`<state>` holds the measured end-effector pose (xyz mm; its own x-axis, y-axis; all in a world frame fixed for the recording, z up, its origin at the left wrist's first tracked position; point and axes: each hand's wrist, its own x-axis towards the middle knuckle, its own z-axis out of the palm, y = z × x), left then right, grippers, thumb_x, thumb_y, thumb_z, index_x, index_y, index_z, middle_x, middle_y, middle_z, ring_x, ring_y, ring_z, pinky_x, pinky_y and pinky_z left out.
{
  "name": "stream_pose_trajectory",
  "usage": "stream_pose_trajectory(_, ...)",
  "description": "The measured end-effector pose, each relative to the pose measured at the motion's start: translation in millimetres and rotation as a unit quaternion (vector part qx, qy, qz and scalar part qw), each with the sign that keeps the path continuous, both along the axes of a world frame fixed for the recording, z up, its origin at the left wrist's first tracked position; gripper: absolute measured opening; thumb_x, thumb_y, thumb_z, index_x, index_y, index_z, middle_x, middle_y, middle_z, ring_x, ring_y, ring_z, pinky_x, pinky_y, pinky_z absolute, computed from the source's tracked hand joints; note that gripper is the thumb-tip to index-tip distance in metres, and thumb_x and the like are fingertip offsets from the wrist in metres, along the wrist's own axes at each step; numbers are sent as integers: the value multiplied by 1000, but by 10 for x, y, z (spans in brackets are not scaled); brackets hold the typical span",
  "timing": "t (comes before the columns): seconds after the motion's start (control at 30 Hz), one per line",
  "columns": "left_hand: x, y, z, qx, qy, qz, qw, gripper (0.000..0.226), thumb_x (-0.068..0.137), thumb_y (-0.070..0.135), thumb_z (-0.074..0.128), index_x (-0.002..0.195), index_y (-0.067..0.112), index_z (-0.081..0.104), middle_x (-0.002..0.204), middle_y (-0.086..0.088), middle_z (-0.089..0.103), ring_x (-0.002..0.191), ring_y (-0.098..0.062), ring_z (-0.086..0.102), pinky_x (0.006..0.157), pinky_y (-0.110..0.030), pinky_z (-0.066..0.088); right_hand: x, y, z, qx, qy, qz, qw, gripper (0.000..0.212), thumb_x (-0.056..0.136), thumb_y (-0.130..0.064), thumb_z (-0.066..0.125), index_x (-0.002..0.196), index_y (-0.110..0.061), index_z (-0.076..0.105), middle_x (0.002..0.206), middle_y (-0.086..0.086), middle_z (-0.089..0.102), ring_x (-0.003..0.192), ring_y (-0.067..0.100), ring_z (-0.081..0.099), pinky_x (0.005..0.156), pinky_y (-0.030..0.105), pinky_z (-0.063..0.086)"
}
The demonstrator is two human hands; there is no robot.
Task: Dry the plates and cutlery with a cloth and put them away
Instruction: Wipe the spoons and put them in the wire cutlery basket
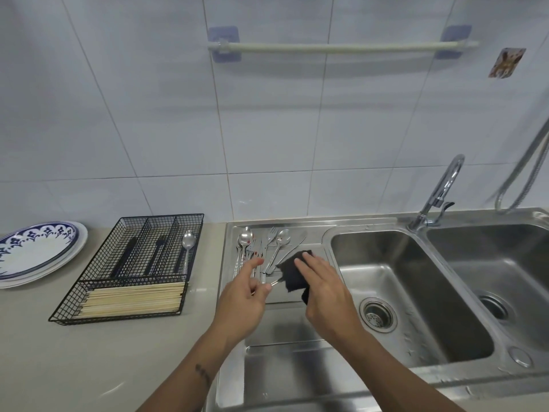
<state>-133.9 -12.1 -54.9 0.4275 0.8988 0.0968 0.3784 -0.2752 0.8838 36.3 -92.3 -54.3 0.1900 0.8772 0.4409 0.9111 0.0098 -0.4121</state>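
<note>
My left hand (246, 295) pinches the thin handle end of a metal utensil (275, 282) over the steel drainboard (285, 331). My right hand (322, 288) holds a black cloth (292, 270) wrapped around that utensil's other end, which the cloth hides. Several spoons, forks and a knife (261, 245) lie in a pile at the back of the drainboard. On the counter to the left stands a black wire cutlery tray (130, 269) holding one spoon (187, 243), dark-handled pieces and a front row of chopsticks (133, 298). Blue-patterned plates (35, 254) are stacked at the far left.
A double steel sink (416, 292) lies to the right, with a tap (442, 191) and a hose (525, 165) behind it. A white towel rail (341, 48) hangs on the tiled wall. Beige counter (89, 352) stretches in front of the tray.
</note>
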Motion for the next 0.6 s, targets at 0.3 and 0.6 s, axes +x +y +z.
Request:
stream_pose_trajectory(0.3, -50, -72, 18, -46, -37, -30, 998, 50, 97, 16, 62, 141, 32, 45, 62, 7, 47, 63, -9, 50, 71, -27, 50, -78, -3, 82, 35, 92, -4, 995, 51, 82, -9, 44, 131, -13, 58, 139, 0, 51, 128, 18, 46, 111, 23, 31)
stream_pose_trajectory(0.6, 82, -145, 242, 64, 68, -64, 994, 62, 95, 7, 53, 146, 36, 34, 89, 14, 59, 80, -8, 61, 76, -34, 55, -180, -64, 121, 60, 71, 28, 995, 50, 81, -16, 35, 122, -10, 63, 128, 2, 56, 118, 18, 49, 103, 24, 38)
